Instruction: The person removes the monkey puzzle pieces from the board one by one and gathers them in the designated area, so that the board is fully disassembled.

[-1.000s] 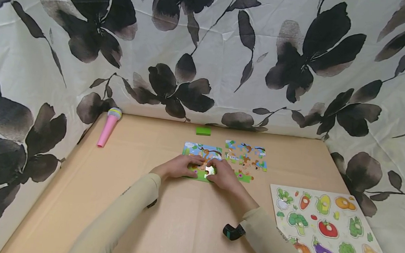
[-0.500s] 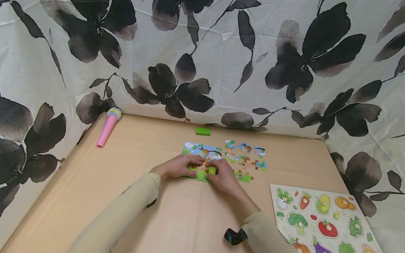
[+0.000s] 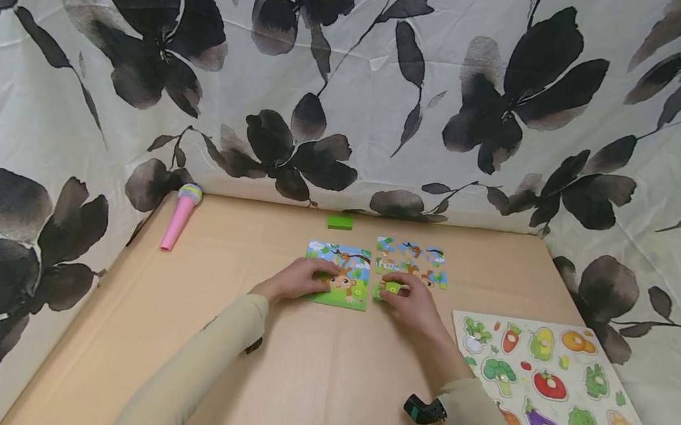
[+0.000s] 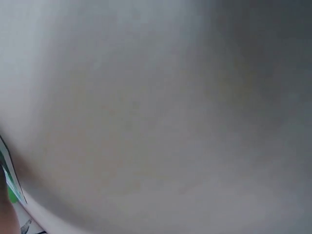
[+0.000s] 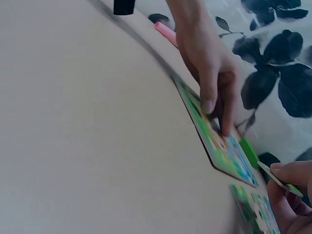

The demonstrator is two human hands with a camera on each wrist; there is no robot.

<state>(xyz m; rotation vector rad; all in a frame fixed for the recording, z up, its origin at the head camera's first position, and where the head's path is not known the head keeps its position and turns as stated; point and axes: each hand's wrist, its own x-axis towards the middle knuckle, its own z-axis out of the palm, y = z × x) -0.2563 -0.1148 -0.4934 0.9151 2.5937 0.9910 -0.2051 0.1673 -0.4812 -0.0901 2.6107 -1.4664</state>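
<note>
A picture puzzle board with a monkey on it lies flat on the table. My left hand rests on its left side; in the right wrist view the fingertips press down on the picture. Just right of the board, my right hand pinches a green puzzle piece between thumb and fingers. The right wrist view shows that thin piece tilted and raised off the table. Loose puzzle pieces lie in rows beside the board, the lower ones partly hidden by my right hand. The left wrist view shows mostly blurred tabletop.
Behind the board sits a small green block. A pink toy microphone lies at the table's back left. At the right front is a white vegetable puzzle board, close to the right sleeve. Floral cloth hangs behind the table.
My right hand has moved right, off the monkey board to the loose pieces, with a green piece in its fingers. My left hand has stayed on the board.
</note>
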